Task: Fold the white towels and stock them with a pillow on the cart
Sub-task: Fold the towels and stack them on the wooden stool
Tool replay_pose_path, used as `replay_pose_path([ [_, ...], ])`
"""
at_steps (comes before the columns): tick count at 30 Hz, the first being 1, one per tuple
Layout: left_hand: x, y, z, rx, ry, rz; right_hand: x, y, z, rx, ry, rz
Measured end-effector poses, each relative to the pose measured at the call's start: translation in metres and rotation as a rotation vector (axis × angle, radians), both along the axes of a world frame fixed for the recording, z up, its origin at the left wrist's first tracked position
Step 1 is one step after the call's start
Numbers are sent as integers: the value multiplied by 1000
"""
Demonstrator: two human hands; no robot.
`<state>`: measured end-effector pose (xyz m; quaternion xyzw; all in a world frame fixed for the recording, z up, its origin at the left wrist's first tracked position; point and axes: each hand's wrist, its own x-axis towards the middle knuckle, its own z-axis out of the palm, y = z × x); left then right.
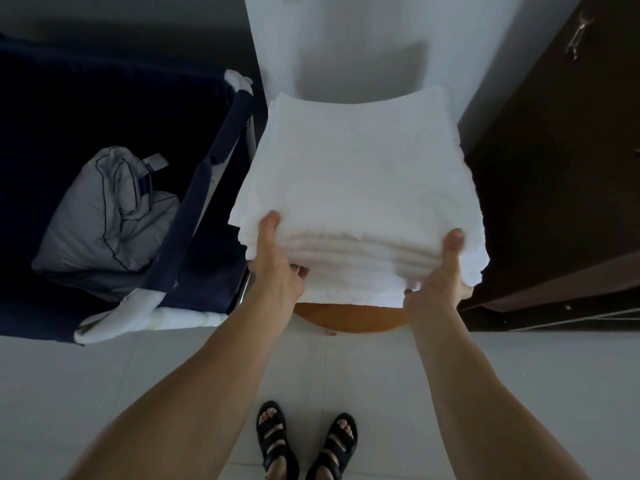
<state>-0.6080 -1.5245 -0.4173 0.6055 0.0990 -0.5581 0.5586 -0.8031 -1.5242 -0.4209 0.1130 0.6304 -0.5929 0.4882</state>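
**A:** So where are we with this? Looks like the folding part is basically done. We've got a stack of white towels, several neat layers, held between both hands right in the middle of the view.

**B:** Yeah, the left hand has its grip clamped on the near left corner of the stack, thumb on top and fingers tucked under. The right hand is doing the same on the near right corner. We can't really tell whether the stack is lifted or resting on the round wooden table that peeks out under its near edge.

**A:** And the pillow? We see it down in the dark blue cart off to the left, kind of scrunched, grey-white with dark piping.

**B:** Right, so we'd say the pillow's already stocked. There's also some white cloth draped over the cart's near edge, can't tell if that's another towel waiting to be folded or something else.

**A:** So what's left, as we read it: swing the stack left and set it in the cart beside the pillow. Maybe deal with that draped cloth if it counts.

**B:** Agreed, we're near the end.
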Motion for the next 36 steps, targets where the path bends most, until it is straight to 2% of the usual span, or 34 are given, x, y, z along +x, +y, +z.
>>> replay_pose_path([
  [5, 14, 11, -11, -48, 60, -47, -12, 0, -6, 32, 62, 74],
  [9, 22, 20, -30, -79, 1, -116, -34, 5, -20, -25, 94, 208],
  [16, 68, 19, -38, -89, -33, -414, -93, -3, -1, -118, 109, 824],
  [21, 87, 11, -38, -126, -18, -496, -94, -22, 16, -88, 154, 1032],
  [28, 109, -13, -27, -118, 40, -673, -94, -48, 24, -42, 142, 1109],
  [36, 109, -46, -24, -12, 1, -746, -86, -74, 25, 43, 179, 1114],
])
